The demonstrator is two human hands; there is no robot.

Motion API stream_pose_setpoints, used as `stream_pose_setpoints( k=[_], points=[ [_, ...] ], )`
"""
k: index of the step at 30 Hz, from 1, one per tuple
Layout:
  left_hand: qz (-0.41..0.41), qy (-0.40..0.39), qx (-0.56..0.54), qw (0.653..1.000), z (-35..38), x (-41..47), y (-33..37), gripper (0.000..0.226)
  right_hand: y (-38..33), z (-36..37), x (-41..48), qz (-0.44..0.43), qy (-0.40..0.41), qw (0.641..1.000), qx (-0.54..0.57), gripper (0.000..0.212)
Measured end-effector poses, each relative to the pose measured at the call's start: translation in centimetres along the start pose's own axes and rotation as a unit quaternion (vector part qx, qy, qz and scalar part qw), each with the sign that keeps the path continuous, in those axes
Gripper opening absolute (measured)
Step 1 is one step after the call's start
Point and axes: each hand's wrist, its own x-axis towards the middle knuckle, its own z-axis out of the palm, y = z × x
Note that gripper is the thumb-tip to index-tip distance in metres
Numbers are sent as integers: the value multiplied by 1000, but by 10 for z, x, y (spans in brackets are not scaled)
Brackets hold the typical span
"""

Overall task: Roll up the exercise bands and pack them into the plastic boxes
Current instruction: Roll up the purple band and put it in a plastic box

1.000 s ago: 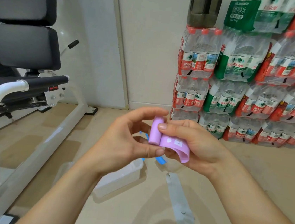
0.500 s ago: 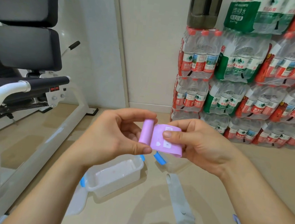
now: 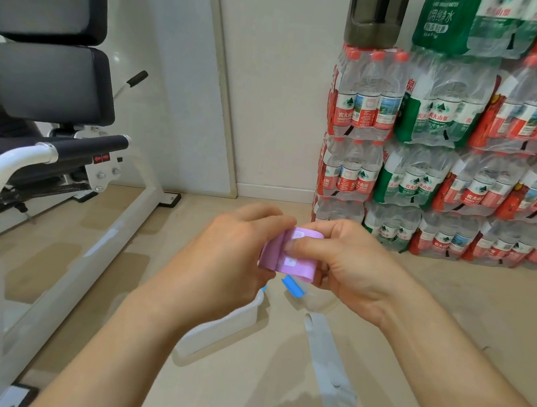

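Rolling in progress, by the look of it: purple exercise band (image 3: 289, 256) held in mid-air between both hands, above the floor. Left hand (image 3: 234, 256) pinches the rolled end, fingers curled over the top, thumb hidden behind the band. Right hand (image 3: 350, 263) pinches the flat, unrolled part, thumb pressed on its face near a small white printed mark. Likely reason for the split grip: one hand turns the coil, the other keeps the loose tail taut so the roll stays tight.

Directly below the hands, a clear plastic box (image 3: 229, 326) sits on the floor, partly hidden by the left forearm; a blue clip (image 3: 292, 285) shows just beside it, perhaps part of a second box or lid — cannot tell. A grey band (image 3: 328, 370) lies flat and unrolled on the floor near the right forearm, not yet dealt with.

Surface: pale beige floor (image 3: 449, 307), smooth, no desk in use. Room: white-framed exercise machine (image 3: 49, 84) with dark pads to the left, white wall behind, shrink-wrapped packs of water bottles (image 3: 450, 150) stacked high on the right.
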Motion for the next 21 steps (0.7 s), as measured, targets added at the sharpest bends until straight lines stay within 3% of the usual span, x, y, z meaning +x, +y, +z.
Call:
stream_pose_setpoints(
  k=[5,10,13,15,17,21],
  points=[
    [9,10,88,996,4,1,8,54,3,9,2,-27,23,999,22,28],
    [18,21,91,995,7,3,7,60,2,10,-1,-47,20,996,77,22],
    [-24,25,-64,997,5,3,2,78,-2,7,-3,-37,6,995,93,12],
    [-81,16,-221,972,1,2,1,84,-6,4,-5,-25,-20,993,117,9],
    [-110,7,-328,938,-2,3,2,79,-8,1,-6,-23,-47,989,140,13],
    [-110,8,-407,907,-2,5,3,62,-6,-4,-2,-27,-86,986,137,18]
  ],
)
